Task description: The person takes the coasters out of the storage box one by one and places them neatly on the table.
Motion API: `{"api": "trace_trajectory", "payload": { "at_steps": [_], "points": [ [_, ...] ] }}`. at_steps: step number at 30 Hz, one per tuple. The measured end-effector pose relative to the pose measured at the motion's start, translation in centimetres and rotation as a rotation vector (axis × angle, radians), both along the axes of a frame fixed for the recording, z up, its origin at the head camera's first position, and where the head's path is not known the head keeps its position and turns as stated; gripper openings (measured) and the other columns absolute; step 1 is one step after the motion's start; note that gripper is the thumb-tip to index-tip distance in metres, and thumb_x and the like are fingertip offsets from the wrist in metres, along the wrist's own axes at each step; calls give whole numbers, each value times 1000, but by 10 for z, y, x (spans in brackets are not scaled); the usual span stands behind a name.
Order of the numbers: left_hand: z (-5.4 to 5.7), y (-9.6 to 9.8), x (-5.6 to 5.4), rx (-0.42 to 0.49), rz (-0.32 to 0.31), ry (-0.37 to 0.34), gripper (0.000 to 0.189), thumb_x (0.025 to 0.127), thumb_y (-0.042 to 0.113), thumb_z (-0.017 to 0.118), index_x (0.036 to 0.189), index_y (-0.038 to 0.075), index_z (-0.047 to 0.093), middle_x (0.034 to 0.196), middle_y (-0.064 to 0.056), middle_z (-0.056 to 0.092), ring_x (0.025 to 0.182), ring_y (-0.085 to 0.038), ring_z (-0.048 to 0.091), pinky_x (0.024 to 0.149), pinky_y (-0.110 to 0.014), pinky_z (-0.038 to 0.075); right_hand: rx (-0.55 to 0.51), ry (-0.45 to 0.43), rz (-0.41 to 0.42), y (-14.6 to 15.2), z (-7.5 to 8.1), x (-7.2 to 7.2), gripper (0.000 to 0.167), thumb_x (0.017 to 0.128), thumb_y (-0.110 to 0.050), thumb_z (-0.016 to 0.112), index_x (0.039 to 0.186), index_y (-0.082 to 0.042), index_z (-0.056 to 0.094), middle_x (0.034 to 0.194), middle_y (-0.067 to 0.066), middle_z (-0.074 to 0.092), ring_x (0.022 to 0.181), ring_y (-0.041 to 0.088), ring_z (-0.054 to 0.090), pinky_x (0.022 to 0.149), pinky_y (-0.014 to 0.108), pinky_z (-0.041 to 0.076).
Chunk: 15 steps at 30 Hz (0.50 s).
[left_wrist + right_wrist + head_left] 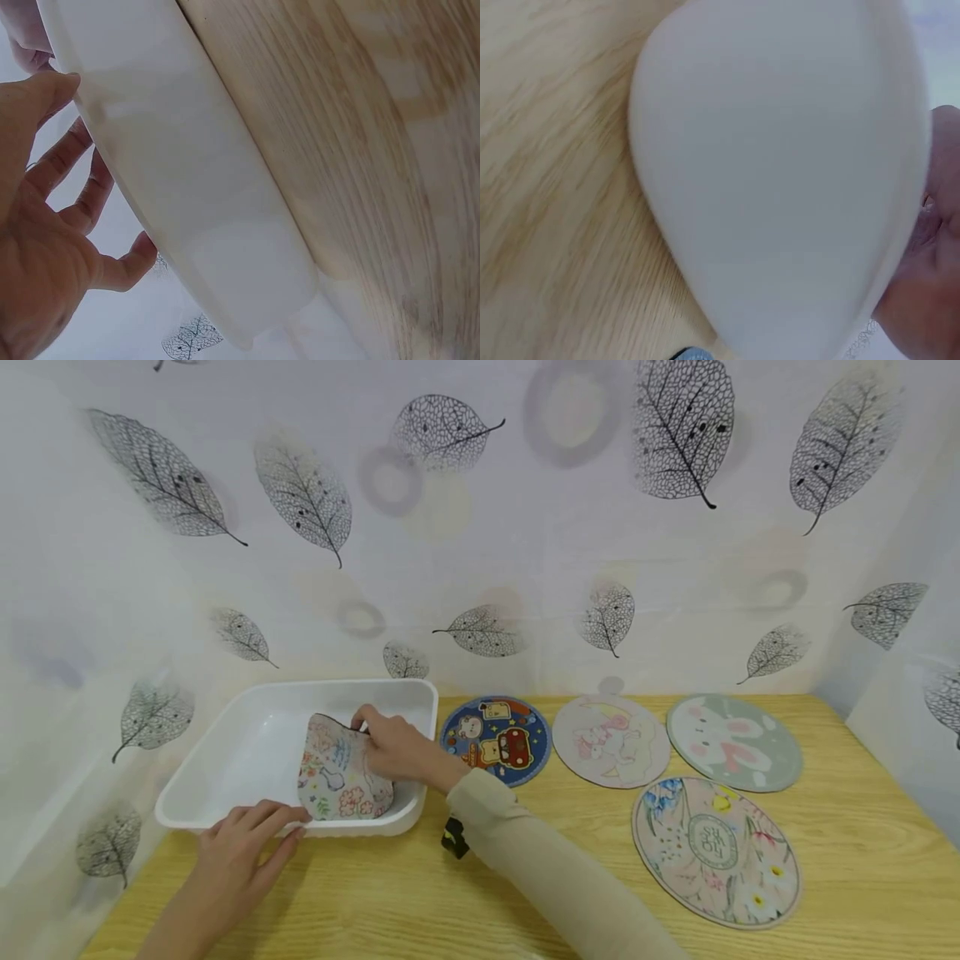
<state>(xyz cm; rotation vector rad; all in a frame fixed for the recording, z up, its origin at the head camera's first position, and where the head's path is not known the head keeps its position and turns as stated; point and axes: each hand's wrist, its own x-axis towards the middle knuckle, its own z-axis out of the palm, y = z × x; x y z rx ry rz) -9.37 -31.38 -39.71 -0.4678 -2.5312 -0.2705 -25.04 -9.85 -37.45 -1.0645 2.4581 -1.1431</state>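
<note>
A patterned mat (333, 777) with flowers on a pale ground stands tilted inside the white plastic basin (247, 752), at its right end. My right hand (401, 747) grips its upper right edge, with fingers over the dark border. My left hand (240, 852) holds the basin's front rim, fingers over the top and thumb on the outer side. One left fingertip lies right by the mat's lower corner. In the left wrist view the thumb and fingers meet the rim of the basin wall (172, 150). The basin wall (780, 150) hides most of my right hand in the right wrist view.
Right of the basin lie round mats: a dark blue cartoon one (498, 739), a pale pink one (611, 741), a grey-green rabbit one (735, 743), and a pink floral one (716, 853) nearer the front. A leaf-print cloth (480, 552) hangs behind the wooden table (375, 902).
</note>
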Motion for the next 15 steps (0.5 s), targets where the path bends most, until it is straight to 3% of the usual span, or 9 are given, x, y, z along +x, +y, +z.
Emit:
{"api": "trace_trajectory", "payload": {
  "at_steps": [5,15],
  "points": [
    [0,0,0,7,2,-6,34,76,8,86,101,27,74,100,9,72,87,-25,63,60,-48,49,-101,-133,-53,-1,0,-1,42,100,4,43,137,-14,48,128,17,67,68,12,65,50,28,58],
    [2,1,1,19,10,-30,34,77,7,86,102,27,74,100,9,71,89,-26,63,63,-53,48,-316,-414,-135,3,5,0,47,97,1,48,141,-16,50,119,15,66,74,21,70,55,43,62]
  ]
}}
